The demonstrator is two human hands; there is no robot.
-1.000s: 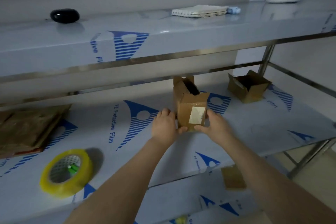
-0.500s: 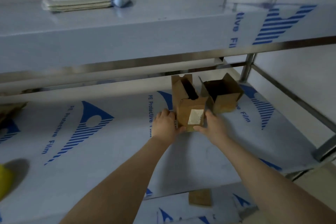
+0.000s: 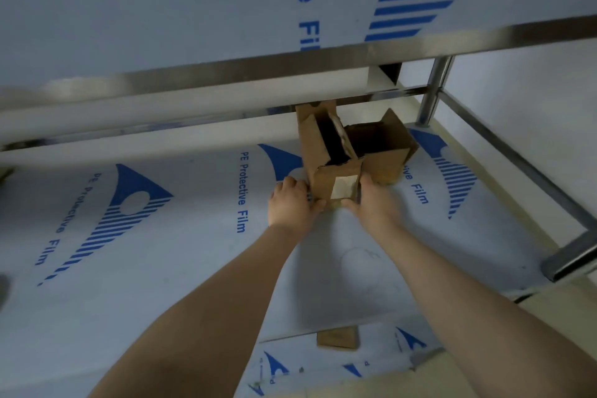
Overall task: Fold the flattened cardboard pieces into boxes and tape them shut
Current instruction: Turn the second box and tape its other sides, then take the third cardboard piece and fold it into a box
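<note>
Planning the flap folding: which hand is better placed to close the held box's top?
Left, probably. The left hand holds the labelled box on its free side; the right hand sits beside the open box.

Most likely a small workshop or packing room, not a home. Shown by a stainless steel bench (image 3: pixel 181 268) built in tiers on a steel leg (image 3: pixel 434 87), each tier covered with white film printed "PE Protective Film" in blue. Near the far right corner of the middle tier, a narrow cardboard box (image 3: pixel 329 178) and an open cardboard box (image 3: pixel 387 158). Behind, only a plain pale wall (image 3: pixel 533 107).
</note>
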